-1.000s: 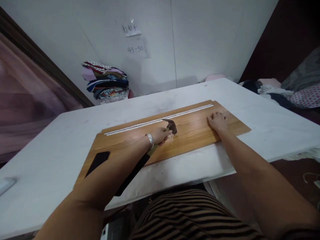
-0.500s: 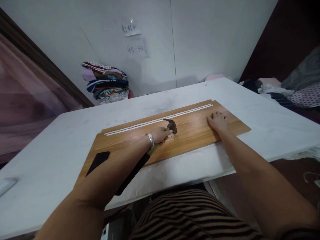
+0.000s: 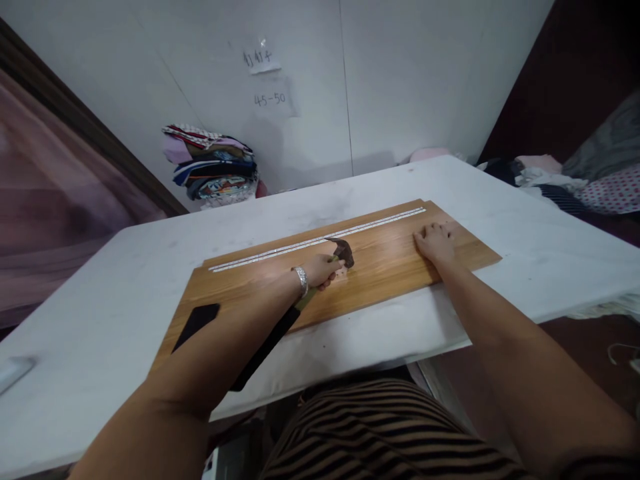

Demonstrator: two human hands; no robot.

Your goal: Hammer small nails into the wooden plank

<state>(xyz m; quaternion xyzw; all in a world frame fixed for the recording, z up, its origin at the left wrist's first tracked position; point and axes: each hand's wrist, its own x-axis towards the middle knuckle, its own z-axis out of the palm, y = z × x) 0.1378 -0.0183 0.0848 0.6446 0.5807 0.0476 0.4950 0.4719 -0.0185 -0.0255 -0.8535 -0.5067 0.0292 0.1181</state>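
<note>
My left hand (image 3: 323, 270) is wrapped round a claw hammer (image 3: 344, 252) close below its metal head. The hammer's black grip slants down toward me, partly behind my left forearm. Its head is over the middle of a wooden board (image 3: 385, 257), beside a small pale patch partly covered by my fingers. On the right part of the board my right hand (image 3: 436, 241) lies with fingers spread and slightly bent, holding nothing. A long pale metal strip (image 3: 380, 223) with a dark centre line runs along the board's far side.
A flat black object (image 3: 197, 320) lies on the board's left end, partly under my forearm. The board rests on a white-covered table (image 3: 120, 287). Folded clothes (image 3: 215, 167) are piled at the back left; more cloth (image 3: 555, 180) lies at the right. A white object (image 3: 15, 370) sits at the left edge.
</note>
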